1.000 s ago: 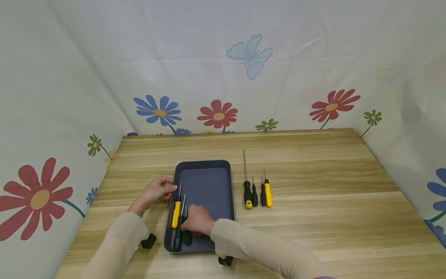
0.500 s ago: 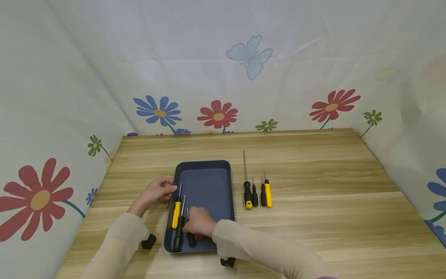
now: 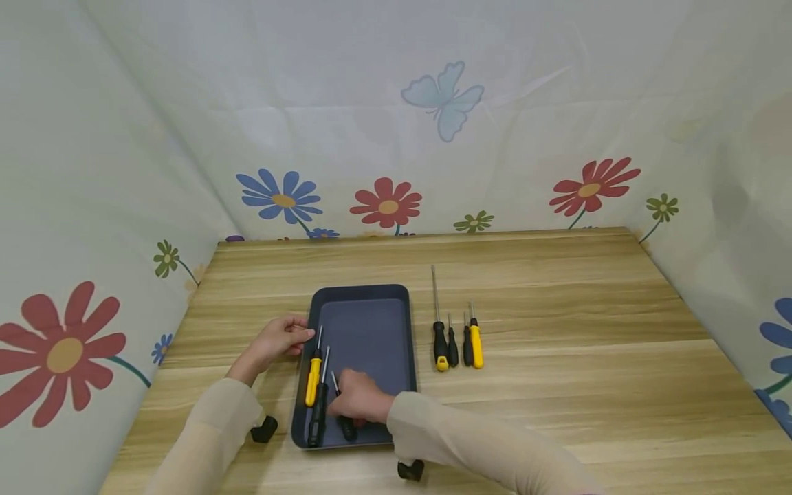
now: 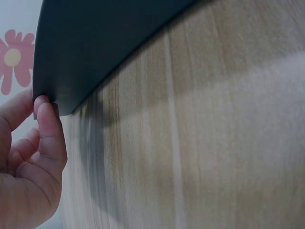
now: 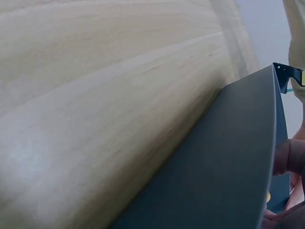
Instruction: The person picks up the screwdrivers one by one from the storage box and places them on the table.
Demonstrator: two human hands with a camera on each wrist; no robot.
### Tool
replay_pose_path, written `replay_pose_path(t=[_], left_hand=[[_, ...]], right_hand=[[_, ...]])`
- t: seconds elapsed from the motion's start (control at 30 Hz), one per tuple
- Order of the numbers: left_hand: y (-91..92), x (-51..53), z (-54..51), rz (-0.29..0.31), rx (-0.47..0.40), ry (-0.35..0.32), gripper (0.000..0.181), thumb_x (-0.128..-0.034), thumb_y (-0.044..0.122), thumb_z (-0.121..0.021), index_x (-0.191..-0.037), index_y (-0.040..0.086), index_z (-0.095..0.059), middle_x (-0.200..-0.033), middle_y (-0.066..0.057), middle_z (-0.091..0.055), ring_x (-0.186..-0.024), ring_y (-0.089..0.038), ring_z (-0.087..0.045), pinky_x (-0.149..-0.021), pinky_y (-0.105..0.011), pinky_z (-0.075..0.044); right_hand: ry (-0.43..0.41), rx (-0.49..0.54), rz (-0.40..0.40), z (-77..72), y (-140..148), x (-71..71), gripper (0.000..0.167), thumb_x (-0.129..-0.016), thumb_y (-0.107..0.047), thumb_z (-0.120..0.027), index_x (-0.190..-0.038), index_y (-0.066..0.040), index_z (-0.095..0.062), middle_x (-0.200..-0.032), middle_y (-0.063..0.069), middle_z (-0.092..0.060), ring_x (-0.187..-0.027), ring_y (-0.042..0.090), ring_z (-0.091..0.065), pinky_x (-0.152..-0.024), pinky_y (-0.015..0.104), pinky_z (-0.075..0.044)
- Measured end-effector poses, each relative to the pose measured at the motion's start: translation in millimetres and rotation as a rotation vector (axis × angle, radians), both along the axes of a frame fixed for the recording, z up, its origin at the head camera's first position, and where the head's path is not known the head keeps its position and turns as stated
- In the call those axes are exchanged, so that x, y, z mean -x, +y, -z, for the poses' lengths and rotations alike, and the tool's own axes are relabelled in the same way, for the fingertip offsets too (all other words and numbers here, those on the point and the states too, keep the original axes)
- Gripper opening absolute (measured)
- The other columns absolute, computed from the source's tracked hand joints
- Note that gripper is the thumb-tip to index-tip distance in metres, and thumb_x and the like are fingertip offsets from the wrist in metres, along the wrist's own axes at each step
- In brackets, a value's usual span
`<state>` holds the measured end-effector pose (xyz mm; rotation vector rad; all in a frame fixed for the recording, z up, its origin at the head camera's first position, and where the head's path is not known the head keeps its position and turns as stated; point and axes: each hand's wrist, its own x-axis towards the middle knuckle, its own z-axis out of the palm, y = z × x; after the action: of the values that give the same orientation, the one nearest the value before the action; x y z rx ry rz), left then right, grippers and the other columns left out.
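We saw the person's right hand (image 3: 360,397) inside the tray (image 3: 368,330), fingers curled round the small black screwdriver (image 3: 348,431) — its shaft showed beyond the hand, slanting away and leftward, and its handle end nearer the person. Whether that tool touched the tray floor we could not tell. The left hand (image 3: 281,338) pinched the tray's left rim between thumb and fingers, as we saw up close in the left wrist view. Along the tray's left side we noted the yellow screwdriver (image 3: 312,381) and, just beside it, the long black screwdriver (image 3: 318,416), which lay next to the right hand. On the wooden table (image 3: 557,309), right of the tray, we counted four more: the long-shafted screwdriver (image 3: 440,340), two little black screwdrivers (image 3: 452,349) and the yellow-handled screwdriver (image 3: 476,344) — all with tips pointing away from the person.
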<state>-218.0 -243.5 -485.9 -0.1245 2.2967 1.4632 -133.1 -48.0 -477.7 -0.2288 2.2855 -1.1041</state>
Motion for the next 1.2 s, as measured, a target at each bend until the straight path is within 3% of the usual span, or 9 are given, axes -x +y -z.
replay_pose_path(t=[0.37, 0.67, 1.07, 1.2], left_hand=[[-1.0, -0.5, 0.3, -0.002, 0.006, 0.006, 0.046, -0.0854, 0.023, -0.058, -0.117, -0.007, -0.042, -0.085, -0.003, -0.051, -0.066, -0.01, -0.05, -0.063, -0.022, -0.049], [-1.3, 0.2, 0.8, 0.003, -0.001, 0.003, 0.048, -0.0857, 0.024, -0.058, -0.118, -0.007, -0.041, -0.086, -0.003, -0.053, -0.067, -0.01, -0.051, -0.063, -0.021, -0.049], [-0.4, -0.2, 0.2, 0.01, 0.011, 0.004, 0.048, -0.0856, 0.024, -0.058, -0.118, -0.008, -0.041, -0.086, -0.004, -0.053, -0.067, -0.01, -0.051, -0.064, -0.022, -0.049], [-0.1, -0.3, 0.5, 0.008, 0.014, 0.005, 0.048, -0.0856, 0.024, -0.058, -0.118, -0.008, -0.042, -0.086, -0.004, -0.053, -0.067, -0.01, -0.051, -0.063, -0.022, -0.049]], right_hand=[[-0.089, 0.153, 0.06, -5.3, 18.1, 6.5, 0.024, -0.078, -0.007, -0.062, -0.085, -0.006, -0.039, -0.072, 0.007, -0.041, -0.038, 0.018, -0.04, -0.033, 0.031, -0.04], [-0.107, 0.223, 0.099, -14.2, 32.6, 16.1, 0.02, -0.078, -0.003, -0.057, -0.087, -0.005, -0.039, -0.069, 0.007, -0.043, -0.037, 0.016, -0.035, -0.034, 0.031, -0.039], [-0.102, 0.271, 0.14, -34.3, 53.5, 28.8, 0.019, -0.078, -0.003, -0.053, -0.094, -0.005, -0.041, -0.064, 0.004, -0.042, -0.041, 0.016, -0.04, -0.042, 0.039, -0.047], [-0.106, 0.289, 0.143, -36.0, 63.1, 32.1, 0.019, -0.078, -0.002, -0.05, -0.093, -0.005, -0.039, -0.058, 0.002, -0.04, -0.041, 0.016, -0.041, -0.041, 0.036, -0.046]])
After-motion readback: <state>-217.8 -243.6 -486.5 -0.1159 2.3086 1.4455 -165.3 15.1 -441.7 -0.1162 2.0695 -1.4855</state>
